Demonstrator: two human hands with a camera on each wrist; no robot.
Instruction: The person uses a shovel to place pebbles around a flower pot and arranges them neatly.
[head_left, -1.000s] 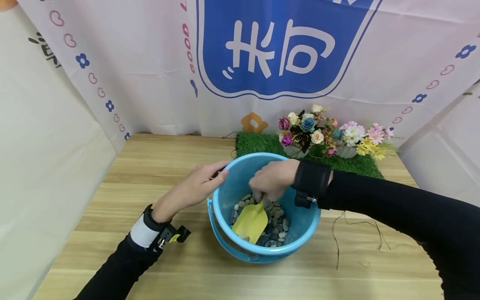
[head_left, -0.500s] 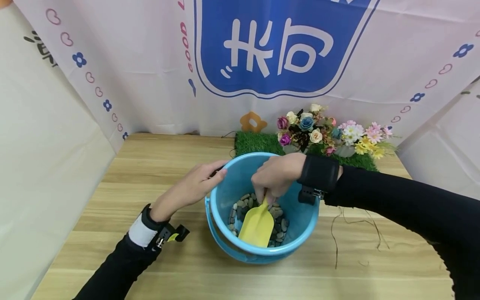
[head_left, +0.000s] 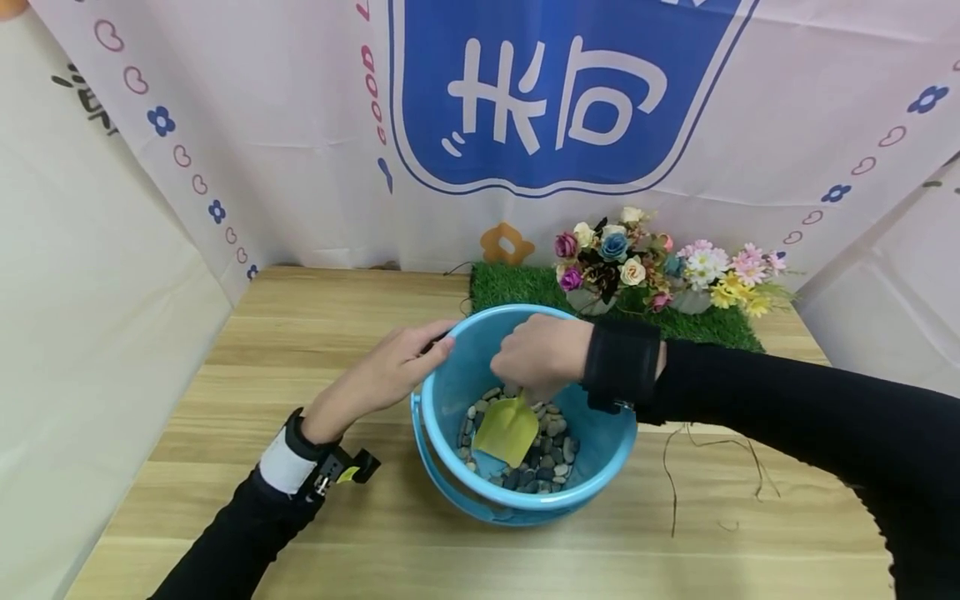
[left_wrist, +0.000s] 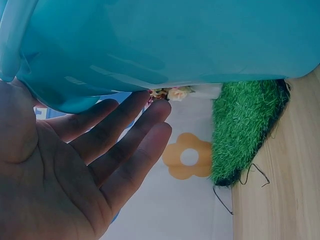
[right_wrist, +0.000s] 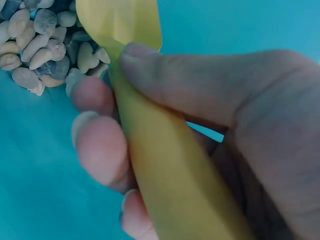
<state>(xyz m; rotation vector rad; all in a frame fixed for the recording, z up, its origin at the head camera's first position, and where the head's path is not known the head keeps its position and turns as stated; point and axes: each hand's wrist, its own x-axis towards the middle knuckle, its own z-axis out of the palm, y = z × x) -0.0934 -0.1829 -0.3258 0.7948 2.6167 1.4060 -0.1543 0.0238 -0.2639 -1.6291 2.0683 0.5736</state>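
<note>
A light blue bucket (head_left: 438, 400) stands on the wooden table, with grey and tan pebbles (head_left: 551, 454) on its floor. Reaching down inside, my right hand (head_left: 543, 354) grips the handle of a yellow plastic shovel (head_left: 507, 431). In the right wrist view, the thumb and curled fingers wrap the handle (right_wrist: 165, 160), and the blade shows at the top beside the pebbles. My left hand (head_left: 390, 371) rests at the bucket's left rim; in the left wrist view its fingers (left_wrist: 132, 170) lie nearly straight along the outer wall.
Behind the bucket lies a green turf mat (head_left: 510, 286) bearing a pot of roses (head_left: 618, 254) and a pot of daisies (head_left: 720, 275). A printed cloth (head_left: 322, 167) hangs behind the table. Thin dry strands (head_left: 720, 446) lie on the tabletop at right.
The shovel swung right with its blade raised toward me, then went back left and deeper over the pebbles, the right hand moving with it. The left hand stayed at the rim.
</note>
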